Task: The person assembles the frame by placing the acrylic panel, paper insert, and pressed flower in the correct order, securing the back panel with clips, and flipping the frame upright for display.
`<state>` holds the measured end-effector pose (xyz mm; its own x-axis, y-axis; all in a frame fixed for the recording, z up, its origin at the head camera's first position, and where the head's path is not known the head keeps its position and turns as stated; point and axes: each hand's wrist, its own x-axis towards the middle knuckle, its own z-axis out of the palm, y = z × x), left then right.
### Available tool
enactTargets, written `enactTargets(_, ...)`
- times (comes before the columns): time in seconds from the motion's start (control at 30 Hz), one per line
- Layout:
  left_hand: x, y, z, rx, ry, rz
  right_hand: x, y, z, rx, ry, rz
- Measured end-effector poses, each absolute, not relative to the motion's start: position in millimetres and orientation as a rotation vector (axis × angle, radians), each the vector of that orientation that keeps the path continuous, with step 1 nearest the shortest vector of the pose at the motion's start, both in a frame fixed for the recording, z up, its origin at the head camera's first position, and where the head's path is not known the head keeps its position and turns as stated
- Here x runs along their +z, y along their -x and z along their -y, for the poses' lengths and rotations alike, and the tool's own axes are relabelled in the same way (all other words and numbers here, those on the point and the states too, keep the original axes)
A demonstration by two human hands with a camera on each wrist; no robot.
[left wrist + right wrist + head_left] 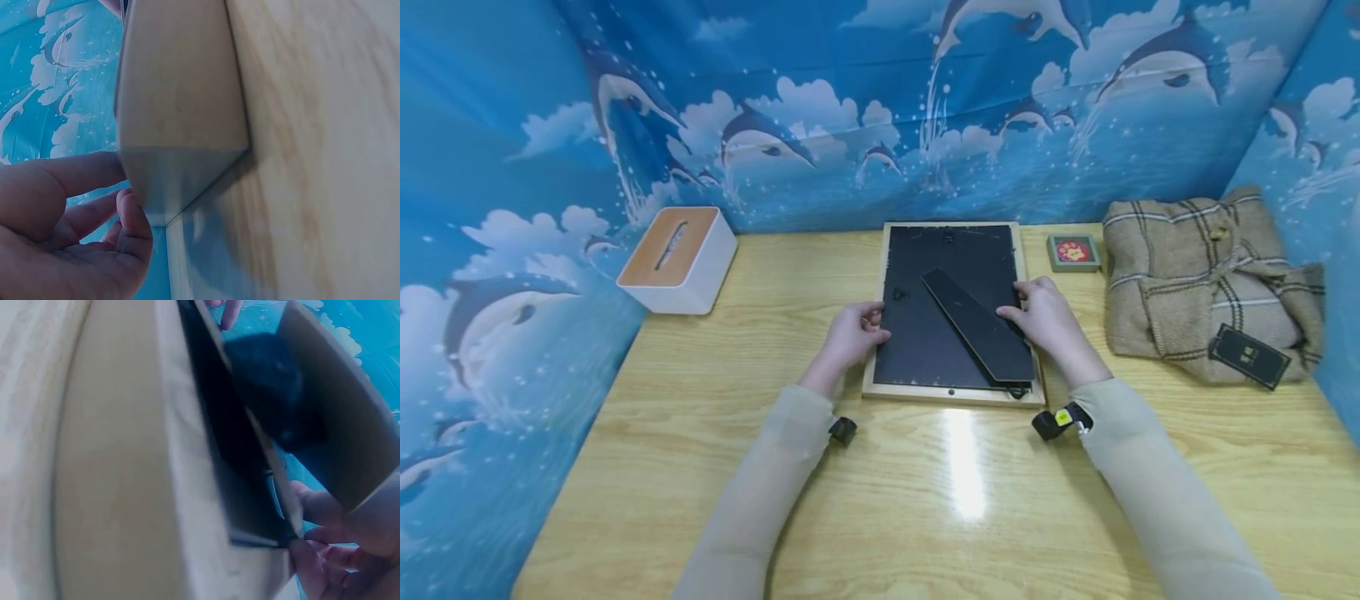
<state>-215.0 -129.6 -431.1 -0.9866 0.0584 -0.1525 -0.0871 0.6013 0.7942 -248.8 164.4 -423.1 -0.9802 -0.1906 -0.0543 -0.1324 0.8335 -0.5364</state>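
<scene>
Pinched right edge of black backing board [917,333] between thumb and fingers of right hand [1047,312], apparently to hold that side tilted clear of wooden picture frame [917,391]. Rested left hand [852,333] at frame's left edge, thumb and forefinger apart, likely to steady it; could not tell whether clamped. Had frame back upward at middle of worktop's [715,433] far edge, likely for reach, with stand leg [981,329] aslant on top. Had small green box [1073,252] just right; plaid cloth [1180,283] with black tag [1250,357] at far right corner; tissue box [685,267] at far left corner.
</scene>
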Motion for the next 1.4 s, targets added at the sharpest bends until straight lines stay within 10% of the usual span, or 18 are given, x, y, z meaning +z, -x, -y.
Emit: enactTargets(1.4, -417.3, 253.7, 133.5, 0.962, -0.058, -2.747, -419.5, 254.3, -175.6, -0.604, 0.329, -2.813)
